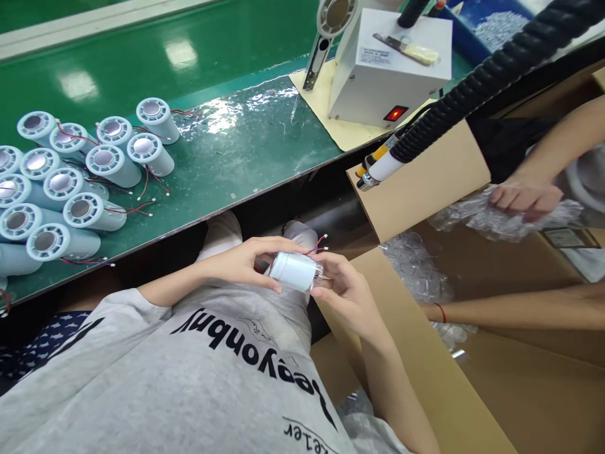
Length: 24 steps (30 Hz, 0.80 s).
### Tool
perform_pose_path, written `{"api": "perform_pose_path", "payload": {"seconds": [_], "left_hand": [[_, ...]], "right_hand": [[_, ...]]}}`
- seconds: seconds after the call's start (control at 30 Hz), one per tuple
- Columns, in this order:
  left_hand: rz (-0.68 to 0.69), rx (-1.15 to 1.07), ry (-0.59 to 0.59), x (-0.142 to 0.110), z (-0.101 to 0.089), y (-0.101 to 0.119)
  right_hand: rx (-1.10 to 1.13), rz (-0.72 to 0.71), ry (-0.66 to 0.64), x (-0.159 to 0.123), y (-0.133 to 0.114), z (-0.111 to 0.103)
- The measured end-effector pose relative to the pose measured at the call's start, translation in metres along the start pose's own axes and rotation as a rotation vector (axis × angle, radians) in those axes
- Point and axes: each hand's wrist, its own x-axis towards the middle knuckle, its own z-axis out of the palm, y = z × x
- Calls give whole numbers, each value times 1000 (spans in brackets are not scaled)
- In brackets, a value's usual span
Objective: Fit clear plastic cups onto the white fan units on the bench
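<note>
Above my lap I hold a light-blue cylindrical housing [293,271] on its side, with red and dark wires ending in small white plugs behind it. My left hand [243,261] grips its left end between thumb and fingers. At the other end, the fingers of my right hand [347,290] close around the rim, where a clear plastic piece [317,275] shows. Part of that end is hidden by my fingers. Several similar cylinders [106,159] with slotted round ends and wires stand or lean together on the green bench [250,145] at the left.
A white box-shaped machine [392,69] with a lit red switch sits on the bench, under a black corrugated hose [463,94]. At right, a co-worker's hand [527,195] holds clear plastic pieces over an open cardboard box [510,359]. A blue bin [491,25] stands behind.
</note>
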Motion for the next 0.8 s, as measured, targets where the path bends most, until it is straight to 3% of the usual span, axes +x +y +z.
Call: {"api": "perform_pose_path", "payload": {"seconds": [0.53,0.8], "left_hand": [[42,30,-4,-5,0,0],[66,61,-6,-6,0,0]], "right_hand": [[111,101,31,3,-2,9],[311,293,35,6,2,17]]}}
